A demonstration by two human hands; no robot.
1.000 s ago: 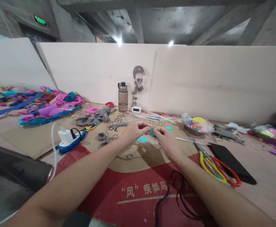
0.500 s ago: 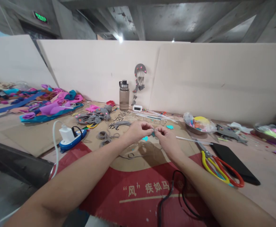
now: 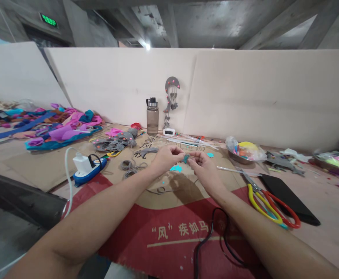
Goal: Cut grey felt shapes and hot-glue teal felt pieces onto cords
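Over the cardboard sheet (image 3: 158, 202), my left hand (image 3: 168, 159) and my right hand (image 3: 202, 166) meet with closed fingertips. Between them they pinch a small teal felt piece (image 3: 186, 158), its outline partly covered by the fingers. Bright turquoise cut-outs (image 3: 175, 168) lie just beneath my hands, and another turquoise cut-out (image 3: 210, 155) is beyond my right hand. Loops of grey cord (image 3: 128, 166) rest left of my left hand. A pale glue stick (image 3: 239, 171) lies right of my right hand, its far end near the scissors (image 3: 264, 205).
A water bottle (image 3: 152, 118) stands by the back board, near a hanging grey moon ornament (image 3: 172, 83). A blue power strip (image 3: 90, 172) sits left, a black tablet-like slab (image 3: 290, 199) right. Bowls of bagged scraps (image 3: 245, 151) and a felt pile (image 3: 67, 130) flank the area.
The teal piece has turned and shows more between my fingertips. My hands have shifted slightly left and up, revealing more of the turquoise cut-outs below.
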